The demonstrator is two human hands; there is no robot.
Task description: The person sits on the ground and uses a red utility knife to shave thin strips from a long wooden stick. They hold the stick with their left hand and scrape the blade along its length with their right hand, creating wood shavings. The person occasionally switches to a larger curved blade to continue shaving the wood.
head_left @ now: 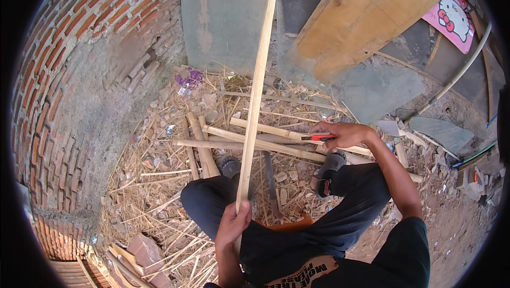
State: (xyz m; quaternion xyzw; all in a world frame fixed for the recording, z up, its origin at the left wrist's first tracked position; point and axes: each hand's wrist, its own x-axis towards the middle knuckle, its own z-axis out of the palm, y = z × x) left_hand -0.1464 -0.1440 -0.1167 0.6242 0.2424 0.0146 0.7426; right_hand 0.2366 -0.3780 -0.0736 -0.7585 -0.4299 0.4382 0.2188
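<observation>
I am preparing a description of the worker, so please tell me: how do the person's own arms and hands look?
Both the left hand and the right hand are bare, without gloves. The right arm has a dark short sleeve ending near the elbow. No watch or bracelet shows.

The left hand (234,225) covers part of the long bamboo strip (257,86). Right of that strip, the right hand (348,135) hides part of a red tool (322,137), and dark trousers (345,203) mostly cover an orange object (291,224). Left of the strip, the picture's rim cuts off the brick wall (50,107).
</observation>
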